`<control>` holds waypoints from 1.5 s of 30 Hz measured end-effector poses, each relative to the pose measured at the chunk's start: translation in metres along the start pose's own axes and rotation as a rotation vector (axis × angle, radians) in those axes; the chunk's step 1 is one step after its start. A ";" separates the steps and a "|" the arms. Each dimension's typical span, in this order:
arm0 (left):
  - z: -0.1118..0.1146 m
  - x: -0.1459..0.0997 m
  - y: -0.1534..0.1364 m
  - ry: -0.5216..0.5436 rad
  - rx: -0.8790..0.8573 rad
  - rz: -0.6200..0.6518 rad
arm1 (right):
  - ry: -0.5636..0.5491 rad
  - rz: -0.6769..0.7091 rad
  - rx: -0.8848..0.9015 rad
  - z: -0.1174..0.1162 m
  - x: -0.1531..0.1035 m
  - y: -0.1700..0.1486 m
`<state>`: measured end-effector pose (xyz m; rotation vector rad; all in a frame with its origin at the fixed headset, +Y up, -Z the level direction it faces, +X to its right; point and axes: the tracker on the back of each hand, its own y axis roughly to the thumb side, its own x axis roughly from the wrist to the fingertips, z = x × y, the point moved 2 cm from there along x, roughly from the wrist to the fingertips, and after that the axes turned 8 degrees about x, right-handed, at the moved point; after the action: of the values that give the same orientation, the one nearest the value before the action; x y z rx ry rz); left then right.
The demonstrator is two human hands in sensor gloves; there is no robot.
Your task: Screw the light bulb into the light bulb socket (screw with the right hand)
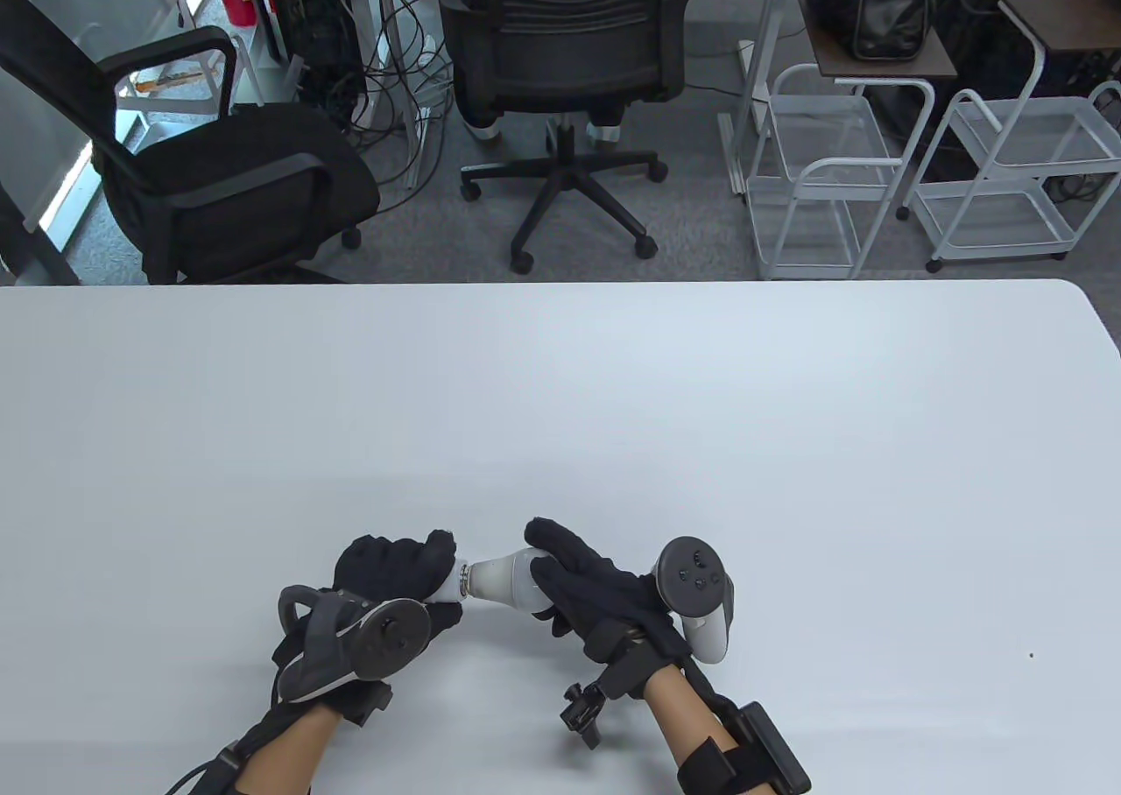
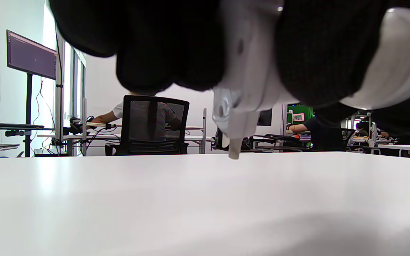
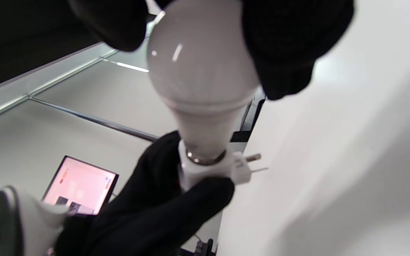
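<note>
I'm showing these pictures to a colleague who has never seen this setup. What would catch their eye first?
Most likely the two black-gloved hands meeting at the near edge of the white table: the left hand grips a white socket while the right hand holds the white light bulb, its metal base at the socket's mouth. Next, the controller-like tracker on the right hand's back.
</note>
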<state>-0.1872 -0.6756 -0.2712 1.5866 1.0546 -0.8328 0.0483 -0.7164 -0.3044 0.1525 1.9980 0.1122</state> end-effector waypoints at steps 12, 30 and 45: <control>0.000 0.000 0.000 0.001 -0.017 0.002 | -0.033 -0.011 0.017 0.003 0.000 -0.003; -0.001 0.000 -0.002 0.015 -0.020 -0.020 | 0.031 0.010 0.051 0.001 0.001 -0.002; 0.001 0.000 -0.003 0.002 -0.020 -0.021 | 0.041 -0.023 0.065 0.000 0.003 -0.007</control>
<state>-0.1901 -0.6763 -0.2721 1.5620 1.0798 -0.8327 0.0469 -0.7232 -0.3086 0.1702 2.0446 0.0354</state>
